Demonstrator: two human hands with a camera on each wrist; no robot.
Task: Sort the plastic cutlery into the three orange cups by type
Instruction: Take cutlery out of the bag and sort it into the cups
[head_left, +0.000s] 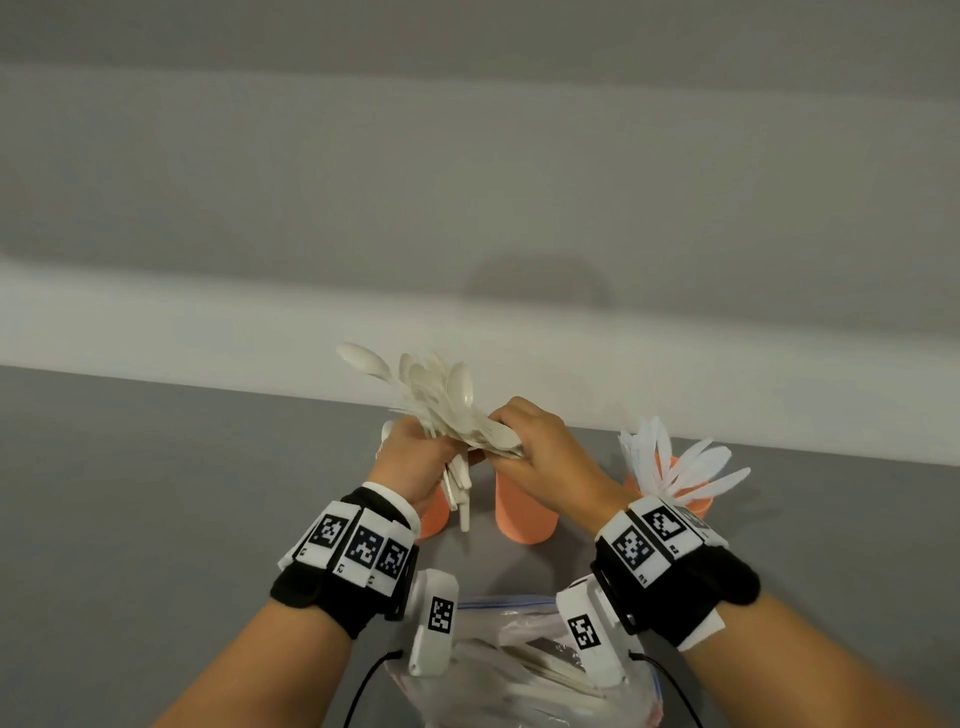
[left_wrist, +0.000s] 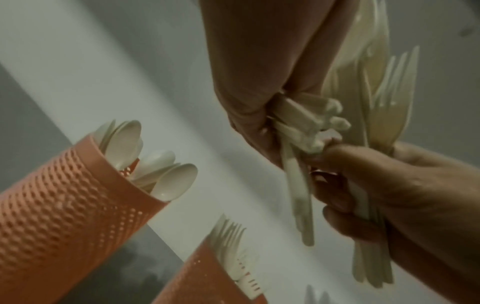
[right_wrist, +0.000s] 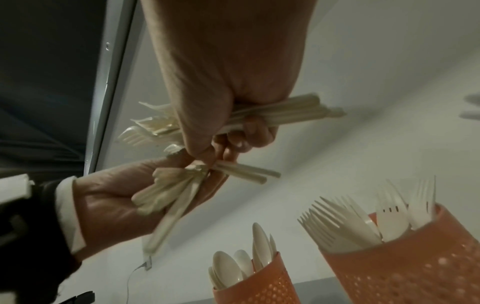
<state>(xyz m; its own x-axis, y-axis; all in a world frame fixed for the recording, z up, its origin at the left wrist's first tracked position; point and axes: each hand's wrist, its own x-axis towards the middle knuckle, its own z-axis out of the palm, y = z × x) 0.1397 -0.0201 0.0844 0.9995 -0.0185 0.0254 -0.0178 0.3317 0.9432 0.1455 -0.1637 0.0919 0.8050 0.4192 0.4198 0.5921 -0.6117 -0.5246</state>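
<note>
Both hands are raised over the cups, close together. My left hand (head_left: 415, 457) grips a bunch of white cutlery handles (left_wrist: 301, 131) that hang down past the palm. My right hand (head_left: 537, 449) grips another bunch of forks (right_wrist: 145, 131), handles sticking out to the right. White spoon bowls (head_left: 441, 389) fan out above the hands. The left orange cup (left_wrist: 64, 205) holds spoons and is mostly hidden behind my left wrist in the head view. The middle orange cup (head_left: 524, 514) holds forks (right_wrist: 342, 222). White knives (head_left: 675, 462) stand in the right orange cup (head_left: 698, 506).
A clear zip bag (head_left: 519, 654) with more white cutlery lies on the grey table (head_left: 156, 493) between my forearms. A white ledge and grey wall (head_left: 467, 182) run just behind the cups.
</note>
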